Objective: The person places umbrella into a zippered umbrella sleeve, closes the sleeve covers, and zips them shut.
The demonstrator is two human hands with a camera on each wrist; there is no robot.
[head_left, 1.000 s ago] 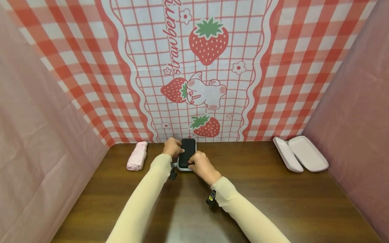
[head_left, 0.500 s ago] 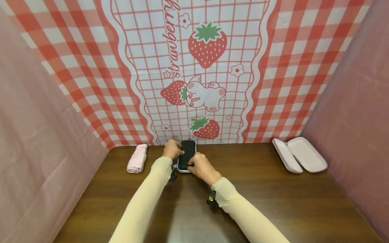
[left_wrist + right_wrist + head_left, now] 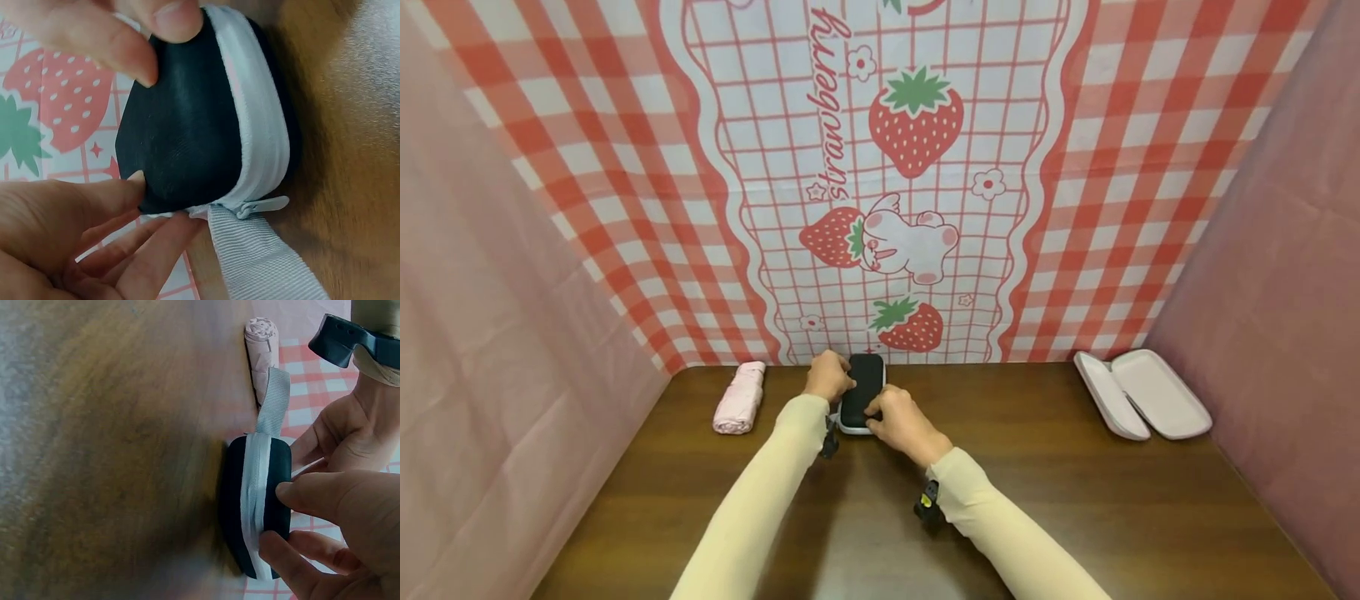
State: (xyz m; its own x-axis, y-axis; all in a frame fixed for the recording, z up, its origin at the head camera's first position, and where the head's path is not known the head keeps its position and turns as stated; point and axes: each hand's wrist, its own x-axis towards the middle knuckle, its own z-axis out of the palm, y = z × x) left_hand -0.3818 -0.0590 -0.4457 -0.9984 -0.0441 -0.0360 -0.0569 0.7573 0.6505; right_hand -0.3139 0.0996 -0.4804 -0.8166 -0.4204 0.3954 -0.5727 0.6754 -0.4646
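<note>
A black zippered hard case (image 3: 864, 390) lies shut on the table against the back cloth. My left hand (image 3: 829, 377) grips its left side, thumb on the black lid and fingers low along the edge. At the near right corner my right hand (image 3: 906, 421) pinches it, with one fingertip against the white zipper band (image 3: 255, 481) in the right wrist view. The left wrist view shows the zipper pull (image 3: 265, 205) at the corner beside a grey ribbed strap (image 3: 262, 256), which sticks out from the case's left side.
To the left lies a rolled pale pink cloth (image 3: 740, 398). An opened pale pink glasses case (image 3: 1161, 393) sits at the back right. A checked strawberry cloth (image 3: 917, 242) hangs behind the brown table (image 3: 1075, 483), with pink cloth walls at both sides.
The head view has tilted up a little, so everything sits slightly lower in it. Both hands keep their hold on the zippered case, which stays in place.
</note>
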